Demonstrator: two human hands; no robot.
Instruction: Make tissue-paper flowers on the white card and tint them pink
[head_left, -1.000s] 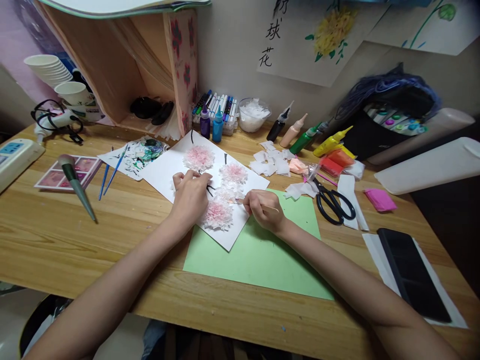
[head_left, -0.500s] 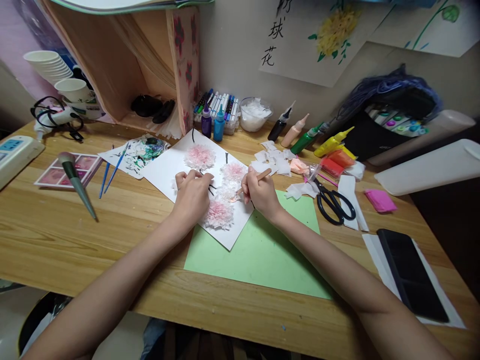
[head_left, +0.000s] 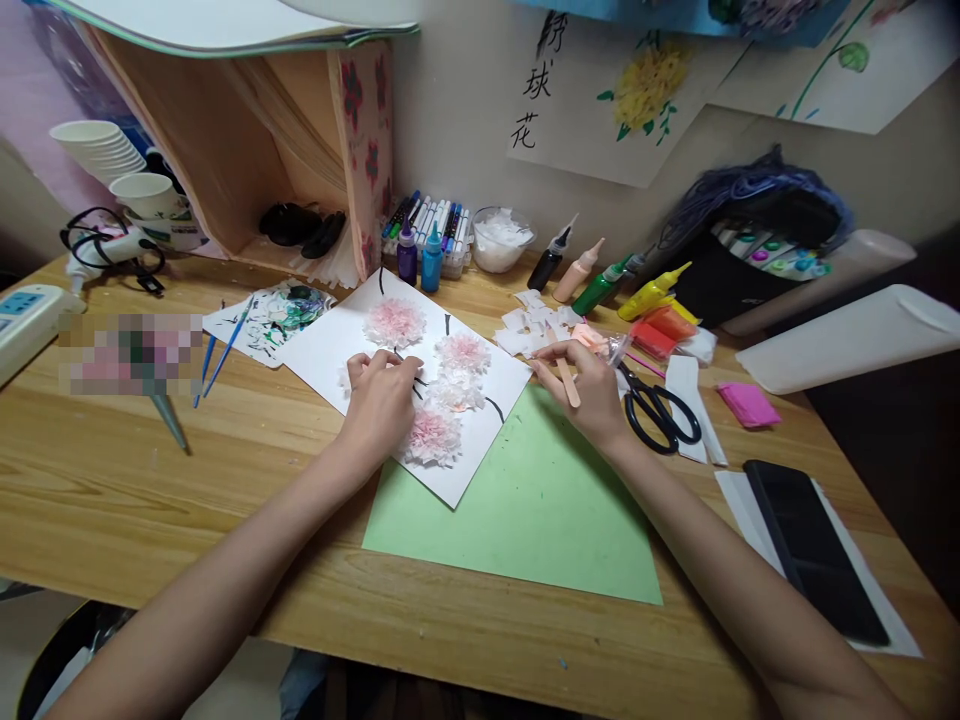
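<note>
My left hand [head_left: 381, 395] rests on a white paper sheet [head_left: 315, 345], its fingers curled down and closed; anything in them is hidden. Beside it on the sheet sit fluffy pink-and-white paper flowers [head_left: 395, 322] and short black painted strokes. A whiter flower [head_left: 455, 390] with a peach spot lies right of the hand. Over the sheet's right corner is my right hand [head_left: 589, 390], closed around a flat wooden craft stick [head_left: 567, 382]. Its fingertips are near the torn white paper pieces [head_left: 529, 325]. Beneath the sheet lies green paper [head_left: 517, 520].
Black-handled scissors [head_left: 660, 415] lie right of my right hand. Paint bottles [head_left: 600, 287], a bowl of white scraps [head_left: 504, 240] and a box of markers [head_left: 442, 225] line the wall. At left are two blue brushes [head_left: 225, 350] and a paint-smeared sheet [head_left: 281, 325].
My right hand has moved right with the craft stick, away from the whiter flower toward the torn paper pieces. My left hand stays in about the same place on the sheet.
</note>
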